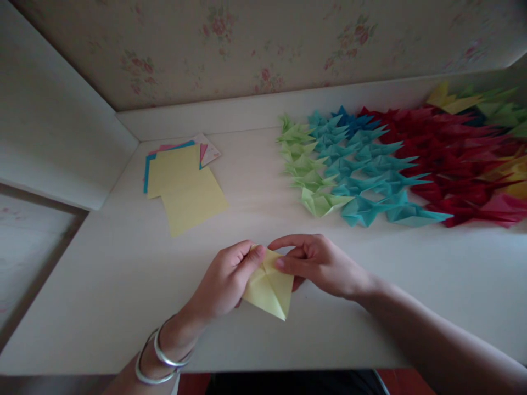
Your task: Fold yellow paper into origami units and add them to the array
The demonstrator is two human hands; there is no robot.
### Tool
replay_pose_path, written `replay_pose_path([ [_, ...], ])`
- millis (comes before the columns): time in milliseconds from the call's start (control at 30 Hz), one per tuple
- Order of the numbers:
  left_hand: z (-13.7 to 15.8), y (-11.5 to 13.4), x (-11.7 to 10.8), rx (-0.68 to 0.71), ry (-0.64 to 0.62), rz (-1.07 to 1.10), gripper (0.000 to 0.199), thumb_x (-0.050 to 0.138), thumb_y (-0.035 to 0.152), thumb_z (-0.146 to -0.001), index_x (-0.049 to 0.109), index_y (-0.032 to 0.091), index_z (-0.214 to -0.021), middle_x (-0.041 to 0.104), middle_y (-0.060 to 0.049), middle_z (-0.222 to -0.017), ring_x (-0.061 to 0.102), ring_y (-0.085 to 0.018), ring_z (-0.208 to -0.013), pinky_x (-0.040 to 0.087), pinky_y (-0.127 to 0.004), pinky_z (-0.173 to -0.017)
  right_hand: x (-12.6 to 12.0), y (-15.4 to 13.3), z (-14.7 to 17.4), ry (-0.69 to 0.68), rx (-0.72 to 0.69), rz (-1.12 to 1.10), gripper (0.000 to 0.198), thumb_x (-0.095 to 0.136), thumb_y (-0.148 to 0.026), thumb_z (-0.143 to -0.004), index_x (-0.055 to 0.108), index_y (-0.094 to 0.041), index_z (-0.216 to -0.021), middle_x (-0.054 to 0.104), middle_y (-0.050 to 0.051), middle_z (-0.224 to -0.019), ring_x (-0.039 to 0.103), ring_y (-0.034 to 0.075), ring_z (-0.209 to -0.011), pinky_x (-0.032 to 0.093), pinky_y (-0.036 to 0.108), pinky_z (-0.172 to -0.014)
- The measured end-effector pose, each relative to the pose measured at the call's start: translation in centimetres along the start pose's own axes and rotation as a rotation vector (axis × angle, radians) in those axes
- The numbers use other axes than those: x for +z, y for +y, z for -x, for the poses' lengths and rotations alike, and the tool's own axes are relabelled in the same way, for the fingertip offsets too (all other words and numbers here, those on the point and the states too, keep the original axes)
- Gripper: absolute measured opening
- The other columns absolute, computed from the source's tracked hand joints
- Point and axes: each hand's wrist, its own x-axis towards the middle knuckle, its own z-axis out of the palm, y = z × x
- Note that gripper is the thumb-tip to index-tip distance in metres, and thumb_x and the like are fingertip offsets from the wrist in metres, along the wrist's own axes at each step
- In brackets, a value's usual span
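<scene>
A small yellow folded paper (269, 288), roughly diamond-shaped with crease lines across it, is held between both hands just above the white desk. My left hand (226, 277) grips its left side, thumb on top near the upper corner and fingers underneath. My right hand (321, 266) pinches the upper right edge, with the thumb on the face of the paper and the index finger reaching past the top corner. The fingers behind the paper are partly hidden.
Loose yellow sheets (193, 200) lie over blue and pink ones at the left. Rows of folded paper cranes in light green (323, 202), teal (415, 211) and red (457, 159) fill the back right. A white ledge (206, 120) and cabinet side (53, 104) bound the desk (102, 296).
</scene>
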Motion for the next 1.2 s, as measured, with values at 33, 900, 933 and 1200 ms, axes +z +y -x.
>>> replay_pose_path([
  [33, 0.0, 0.0, 0.0, -0.006, -0.001, 0.024, 0.043, 0.049, 0.059, -0.091, 0.052, 0.021, -0.072, 0.047, 0.007, -0.052, 0.043, -0.008, -0.038, 0.027, -0.016, -0.031, -0.2, -0.2, 0.1, -0.001, 0.0, -0.002, 0.046, 0.075, -0.042, -0.079, 0.066, -0.012, -0.113, 0.071, 0.003, -0.07, 0.065, 0.013, -0.06, 0.056, 0.025, -0.058],
  [900, -0.8, 0.0, 0.1, 0.194, -0.05, -0.185, 0.038, 0.051, 0.05, -0.094, 0.064, 0.017, -0.082, 0.055, 0.003, -0.066, 0.049, -0.013, -0.061, 0.036, -0.022, -0.053, 0.8, 0.8, 0.0, -0.073, -0.014, 0.016, 0.056, 0.074, -0.028, -0.08, 0.05, -0.019, -0.13, 0.059, -0.005, -0.065, 0.047, 0.007, -0.05, 0.03, 0.019, -0.046],
  [933, -0.8, 0.0, 0.1, 0.181, -0.05, -0.161, 0.038, 0.051, 0.051, -0.094, 0.063, 0.017, -0.082, 0.054, 0.003, -0.066, 0.049, -0.012, -0.06, 0.036, -0.022, -0.052, 0.7, 0.7, 0.0, -0.08, -0.009, 0.0, 0.057, 0.073, -0.028, -0.081, 0.049, -0.019, -0.131, 0.059, -0.005, -0.064, 0.046, 0.007, -0.05, 0.03, 0.019, -0.045],
  [1200, 0.4, -0.3, -0.9, 0.594, 0.133, -0.244, 0.048, 0.062, 0.046, -0.089, 0.053, 0.024, -0.131, 0.059, -0.012, -0.13, 0.059, -0.027, -0.113, 0.053, -0.036, -0.087, 0.0, -0.5, 0.4, 0.078, -0.024, -0.161, 0.064, 0.079, -0.023, -0.07, 0.05, -0.016, -0.127, 0.068, -0.001, -0.067, 0.06, 0.013, -0.054, 0.041, 0.02, -0.05],
])
